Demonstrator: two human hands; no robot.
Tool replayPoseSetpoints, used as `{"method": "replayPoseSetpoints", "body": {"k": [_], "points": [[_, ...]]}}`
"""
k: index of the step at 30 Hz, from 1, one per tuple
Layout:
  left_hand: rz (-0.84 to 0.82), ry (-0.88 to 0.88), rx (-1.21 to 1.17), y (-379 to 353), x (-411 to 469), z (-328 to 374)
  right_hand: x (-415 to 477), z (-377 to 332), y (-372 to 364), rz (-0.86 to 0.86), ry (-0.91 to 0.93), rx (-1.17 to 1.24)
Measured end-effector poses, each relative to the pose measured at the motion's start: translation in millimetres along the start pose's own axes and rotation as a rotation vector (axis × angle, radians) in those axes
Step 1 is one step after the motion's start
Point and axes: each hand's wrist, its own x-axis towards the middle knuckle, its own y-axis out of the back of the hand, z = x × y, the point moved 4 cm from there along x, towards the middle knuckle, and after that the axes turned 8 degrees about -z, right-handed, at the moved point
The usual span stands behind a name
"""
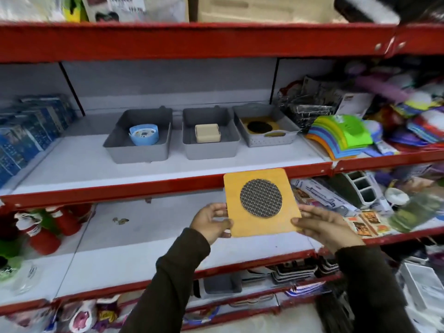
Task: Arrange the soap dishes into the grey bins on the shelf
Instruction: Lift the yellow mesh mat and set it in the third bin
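Both hands had the yellow soap dish [262, 203] pinched by its lower corners; the left hand [211, 223] had its thumb on the front face and fingers curled behind the lower left corner, the right hand [324, 227] did the same at the lower right; so both were closed on it, and it was held up, tilted toward the camera, in front of the red front edge of the middle shelf [72, 162] (that dark mesh circle in the middle was easy to spot). Further out, three grey bins sat in a row along the back of that shelf; the left bin [134, 150] held a blue round dish [144, 134], the middle bin [209, 150] a cream square dish [207, 133], and the right bin [269, 140] had another yellow dish [260, 127] with a dark centre lying in it; colourful stacked mats [341, 138] were just beside the right bin at the shelf's right end.
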Motion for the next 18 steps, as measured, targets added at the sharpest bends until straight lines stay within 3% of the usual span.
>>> {"method": "replayPoseSetpoints", "body": {"k": [5, 10, 18], "points": [[0.024, -0.196, 0.046, -3, 13, 70, 15, -64, 2, 0.025, 0.178, 0.015], [0.043, -0.273, 0.114, -10, 57, 119, 51, -118, 8, 0.069, 0.313, 0.013], [0.026, -0.107, -0.04, -19, 159, 161, 155, -163, 45, 0.1, 0.292, -0.089]]}}
